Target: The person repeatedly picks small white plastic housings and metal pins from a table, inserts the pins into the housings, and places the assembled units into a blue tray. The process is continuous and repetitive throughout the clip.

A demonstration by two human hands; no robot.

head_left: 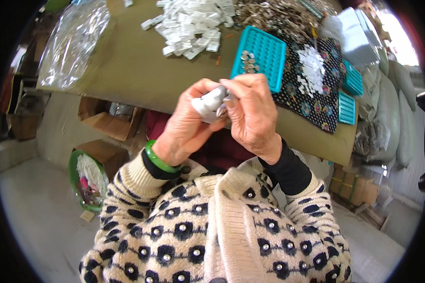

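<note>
My left hand [186, 118], with a green bangle at its wrist, is closed around a small white piece with silvery-grey parts [208, 103]. From the other side, my right hand [255, 111] pinches at the same piece, thumb and fingers bent against it. Fingers cover much of it, so its exact kind cannot be made out. Both hands are close together in front of my chest, at the table's near edge. Just beyond the right hand lies a teal tray [264, 45] with rows of hollows and several small metallic pieces [248, 62] on it.
A heap of small white plastic pieces [189, 26] covers the far middle of the table [127, 61]. Brown metallic parts [278, 19] lie behind the tray. White bits [311, 70] rest on a patterned cloth [304, 111]. Clear plastic [73, 45] hangs over the left edge; a green bin [73, 174] stands below.
</note>
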